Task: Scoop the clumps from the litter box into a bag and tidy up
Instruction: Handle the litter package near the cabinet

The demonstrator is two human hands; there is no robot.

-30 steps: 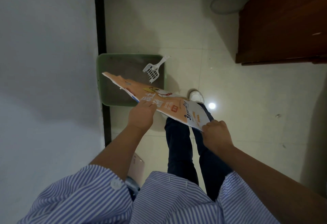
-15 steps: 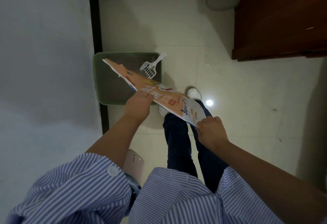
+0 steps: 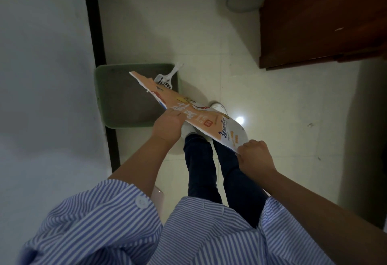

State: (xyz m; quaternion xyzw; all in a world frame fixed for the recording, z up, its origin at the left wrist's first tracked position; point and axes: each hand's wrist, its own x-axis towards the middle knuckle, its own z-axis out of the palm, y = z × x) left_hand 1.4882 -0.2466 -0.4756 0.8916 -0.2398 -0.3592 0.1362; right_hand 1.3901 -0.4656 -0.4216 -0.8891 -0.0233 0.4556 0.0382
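Behind the orange bag (image 3: 194,116) — scoop (image 3: 165,79) and litter box (image 3: 100,88), partly hidden.

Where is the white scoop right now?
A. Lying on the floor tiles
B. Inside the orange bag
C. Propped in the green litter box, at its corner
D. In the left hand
C: the white scoop leans in the far right corner of the green litter box, while both the left hand and right hand grip the orange bag.
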